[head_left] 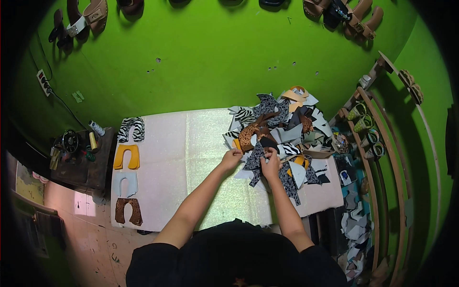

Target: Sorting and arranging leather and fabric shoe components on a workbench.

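Observation:
A heap of cut material scraps (287,136) covers the right part of the pale table: zebra, leopard, black-and-grey, mustard and white pieces. My left hand (233,157) is at the heap's left edge, fingers drawn together beside a small mustard scrap (236,144); what they pinch is too small to make out. At the front of the heap, my right hand (271,165) has its fingers closed at the edge of a black-and-grey patterned scrap (256,158). Along the table's left edge lie U-shaped pieces in zebra (138,130), mustard (126,157), light grey (127,184) and brown leopard (128,211).
The table (167,167) stands against a green wall. To its left, a dark wooden stand (76,162) bears thread spools (96,127) and a black wheel. At right are a wooden rack (382,191) with sandals and more scraps (356,225) below. Sandals (97,16) hang overhead.

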`<state>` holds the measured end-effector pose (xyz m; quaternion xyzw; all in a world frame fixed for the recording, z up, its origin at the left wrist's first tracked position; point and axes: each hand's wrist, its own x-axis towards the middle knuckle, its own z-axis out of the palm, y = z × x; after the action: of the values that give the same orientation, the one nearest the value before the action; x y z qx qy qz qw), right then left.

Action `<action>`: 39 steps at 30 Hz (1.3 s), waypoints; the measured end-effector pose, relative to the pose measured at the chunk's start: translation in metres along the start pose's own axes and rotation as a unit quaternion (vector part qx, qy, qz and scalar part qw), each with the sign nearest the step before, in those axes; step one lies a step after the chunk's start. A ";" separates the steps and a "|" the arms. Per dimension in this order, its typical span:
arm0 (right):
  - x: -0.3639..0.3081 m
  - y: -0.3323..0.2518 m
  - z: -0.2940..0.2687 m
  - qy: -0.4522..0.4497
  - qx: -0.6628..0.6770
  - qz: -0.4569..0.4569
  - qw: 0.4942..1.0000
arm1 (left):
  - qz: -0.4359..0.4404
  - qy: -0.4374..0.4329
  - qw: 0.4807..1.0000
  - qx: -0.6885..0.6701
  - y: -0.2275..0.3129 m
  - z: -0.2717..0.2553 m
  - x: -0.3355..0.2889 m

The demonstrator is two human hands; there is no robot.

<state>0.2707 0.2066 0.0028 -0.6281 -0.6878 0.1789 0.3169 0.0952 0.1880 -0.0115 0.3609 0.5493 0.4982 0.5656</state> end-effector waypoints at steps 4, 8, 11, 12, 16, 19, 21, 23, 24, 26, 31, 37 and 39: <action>0.013 0.012 0.001 -0.048 0.047 -0.035 0.997 | -0.051 0.025 0.996 0.068 -0.007 0.005 0.042; 0.013 0.004 0.000 -0.099 0.097 -0.017 0.990 | -0.019 0.168 0.977 0.131 -0.065 -0.025 0.088; 0.011 0.031 -0.018 -0.126 0.029 0.051 0.990 | -0.017 0.145 0.989 -0.030 -0.061 0.007 0.096; 0.008 0.033 -0.021 -0.114 -0.004 0.049 0.992 | -0.018 0.145 0.989 -0.029 -0.057 0.011 0.093; 0.007 0.041 -0.033 -0.122 -0.001 0.071 0.990 | -0.009 0.159 0.986 -0.050 -0.018 0.027 0.074; 0.009 0.038 -0.033 -0.134 -0.001 0.080 0.988 | 0.007 0.155 0.985 -0.080 0.006 0.024 0.059; 0.009 0.034 -0.033 -0.060 0.008 0.033 0.998 | 0.046 0.134 0.985 -0.097 0.021 0.020 0.047; 0.012 0.029 -0.037 -0.074 0.011 0.039 0.996 | 0.063 0.094 0.978 -0.177 0.036 0.021 0.034; 0.013 0.026 -0.037 -0.075 0.021 0.029 0.997 | 0.081 0.066 0.972 -0.209 0.045 0.018 0.026; 0.013 0.020 -0.037 -0.077 0.032 0.016 0.996 | 0.120 0.017 0.967 -0.226 0.049 0.008 0.019; 0.010 -0.008 -0.039 -0.061 0.063 -0.051 0.995 | 0.139 0.038 0.979 -0.145 0.087 -0.007 -0.024; 0.000 -0.077 -0.065 -0.083 0.162 -0.280 0.942 | 0.105 0.019 0.974 -0.199 0.114 -0.013 -0.067; -0.007 -0.087 -0.064 -0.104 0.169 -0.293 0.935 | 0.099 0.017 0.973 -0.208 0.113 -0.015 -0.079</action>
<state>0.2478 0.1769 0.1039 -0.3135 -0.8300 0.2562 0.3837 0.0693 0.1374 0.1150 0.2792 0.4046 0.6616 0.5662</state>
